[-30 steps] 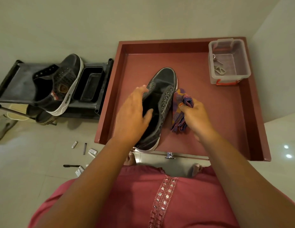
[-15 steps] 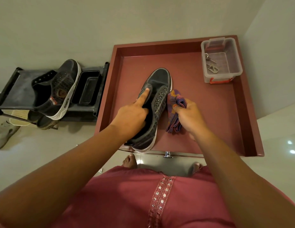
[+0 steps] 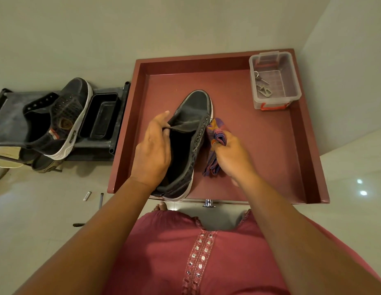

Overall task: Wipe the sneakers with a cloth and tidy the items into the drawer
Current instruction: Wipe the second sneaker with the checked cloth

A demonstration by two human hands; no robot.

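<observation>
Inside the drawer [image 3: 270, 158], the left hand [image 3: 152, 154] pinches the black sneaker's [image 3: 189, 133] tongue, its grip closed. Just right of it, the right hand [image 3: 232, 158] clutches the cloth [image 3: 216, 135] against the sneaker.

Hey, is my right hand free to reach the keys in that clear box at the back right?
Probably not yet: the right hand grips the cloth. The path over the drawer to the open-topped clear box and keys looks unobstructed.

Warm, dim indoor light; two ceiling-lamp reflections glare on the glossy floor [image 3: 361, 187] at right. Wide-angle distortion bends the edges; focus slightly soft.
</observation>
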